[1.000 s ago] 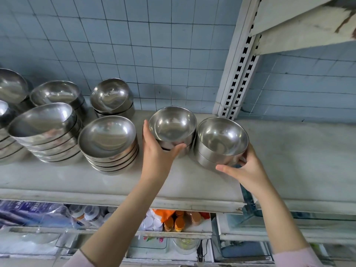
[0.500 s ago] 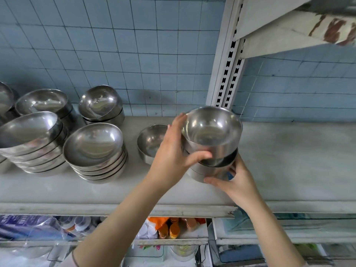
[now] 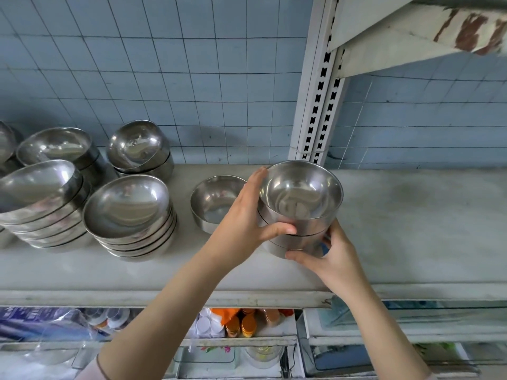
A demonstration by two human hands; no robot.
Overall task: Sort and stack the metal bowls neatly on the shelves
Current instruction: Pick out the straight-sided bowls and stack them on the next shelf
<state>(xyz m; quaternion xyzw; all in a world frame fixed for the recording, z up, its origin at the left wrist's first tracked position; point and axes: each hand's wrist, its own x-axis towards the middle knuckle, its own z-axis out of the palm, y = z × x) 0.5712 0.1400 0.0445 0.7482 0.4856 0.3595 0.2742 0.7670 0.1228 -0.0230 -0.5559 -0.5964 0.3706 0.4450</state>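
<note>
A small stack of steel bowls [image 3: 300, 198] stands on the white shelf [image 3: 411, 229] near its middle. My left hand [image 3: 241, 218] grips the top bowl of that stack from the left, thumb across its front wall. My right hand [image 3: 329, 259] holds the lower bowls of the stack from the front right. A single steel bowl [image 3: 216, 200] sits just left of the stack, partly behind my left hand. Further left stand taller stacks of wider bowls [image 3: 129, 212], [image 3: 41, 198], and two more at the back [image 3: 138, 146], [image 3: 59, 148].
A slotted metal upright [image 3: 319, 86] rises behind the stack, with an upper shelf [image 3: 411, 34] overhead at the right. The shelf's right half is bare surface. Below the shelf edge lie bottles, jars [image 3: 241, 323] and plastic boxes [image 3: 384, 355].
My left hand lifted the top bowl off the left pile and set it down onto the right stack. The right hand stayed on that stack's base. One bowl stays behind on the left.
</note>
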